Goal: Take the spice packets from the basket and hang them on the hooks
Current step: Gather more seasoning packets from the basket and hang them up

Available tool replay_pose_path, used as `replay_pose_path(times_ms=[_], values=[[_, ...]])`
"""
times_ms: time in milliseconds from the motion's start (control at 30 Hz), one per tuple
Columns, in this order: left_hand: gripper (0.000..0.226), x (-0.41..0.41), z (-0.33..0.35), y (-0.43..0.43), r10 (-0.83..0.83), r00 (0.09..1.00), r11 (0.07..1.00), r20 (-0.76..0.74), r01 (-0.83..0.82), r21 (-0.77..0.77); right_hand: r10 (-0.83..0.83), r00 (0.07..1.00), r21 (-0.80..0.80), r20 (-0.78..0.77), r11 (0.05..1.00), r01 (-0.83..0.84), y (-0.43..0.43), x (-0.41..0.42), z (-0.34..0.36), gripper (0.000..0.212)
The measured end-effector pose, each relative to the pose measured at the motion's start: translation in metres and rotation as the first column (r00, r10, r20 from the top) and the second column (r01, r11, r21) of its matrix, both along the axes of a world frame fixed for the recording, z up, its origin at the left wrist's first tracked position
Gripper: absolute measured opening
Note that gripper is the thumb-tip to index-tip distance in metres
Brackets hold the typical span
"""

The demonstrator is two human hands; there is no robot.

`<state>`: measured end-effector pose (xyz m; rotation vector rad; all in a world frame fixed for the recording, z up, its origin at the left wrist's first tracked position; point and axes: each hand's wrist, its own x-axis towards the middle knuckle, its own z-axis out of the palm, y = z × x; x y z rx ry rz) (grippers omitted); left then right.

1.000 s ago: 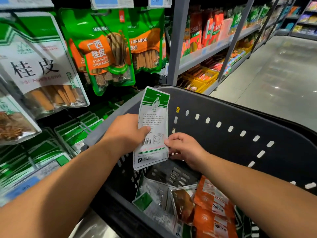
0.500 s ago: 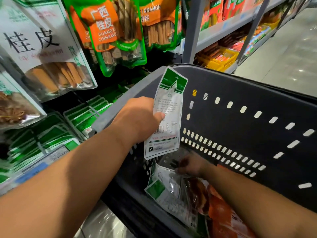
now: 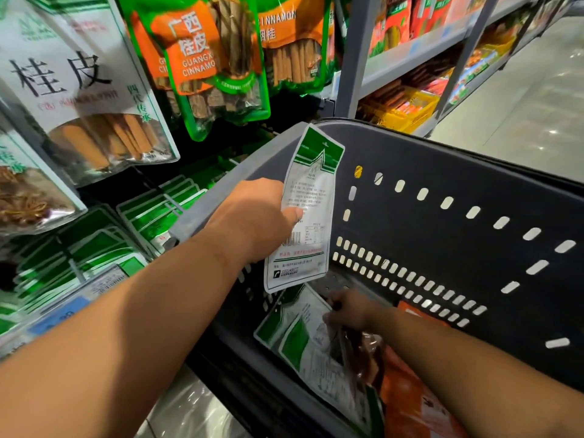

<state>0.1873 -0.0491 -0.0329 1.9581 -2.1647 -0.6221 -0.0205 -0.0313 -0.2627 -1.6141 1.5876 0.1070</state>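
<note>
My left hand [image 3: 252, 216] holds a white and green spice packet [image 3: 308, 216] upright above the near left corner of the dark grey basket [image 3: 458, 191], its printed back facing me. My right hand [image 3: 349, 311] is down inside the basket, fingers closed on the top edge of another white and green packet [image 3: 313, 349] that lies on the pile. Orange packets [image 3: 414, 403] lie under and beside it. Green and white packets [image 3: 158, 213] hang in rows on hooks to the left of the basket.
Large cinnamon bags [image 3: 202, 58] and a white bag [image 3: 79, 90] hang above the hooks on the left. A grey shelf post [image 3: 354, 58] stands behind the basket, with yellow trays [image 3: 407, 112] beyond. The tiled aisle floor [image 3: 521, 121] lies to the right.
My right hand let go of the held packet, dropped into the basket and closed on a packet lying there. My left hand kept its packet upright. The view tilted down and closer.
</note>
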Motion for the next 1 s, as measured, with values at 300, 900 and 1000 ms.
replay_pose_path(times_ms=[300, 900, 1000], values=[[0.031, -0.002, 0.009, 0.007, -0.007, 1.0, 1.0, 0.004, 0.007, 0.005, -0.297, 0.89, 0.003, 0.347, 0.949, 0.316, -0.002, -0.05, 0.066, 0.021], [0.023, 0.003, 0.012, 0.007, -0.002, 0.976, 1.0, -0.219, -0.005, -0.03, -0.473, 0.624, 0.101, 0.622, 0.839, 0.535, 0.028, -0.096, 0.192, 0.026], [0.023, 0.004, 0.011, 0.009, -0.019, 0.945, 0.998, -0.327, 0.0, -0.056, -0.469, 0.58, 0.072, 0.666, 0.815, 0.575, 0.023, -0.077, 0.19, 0.021]])
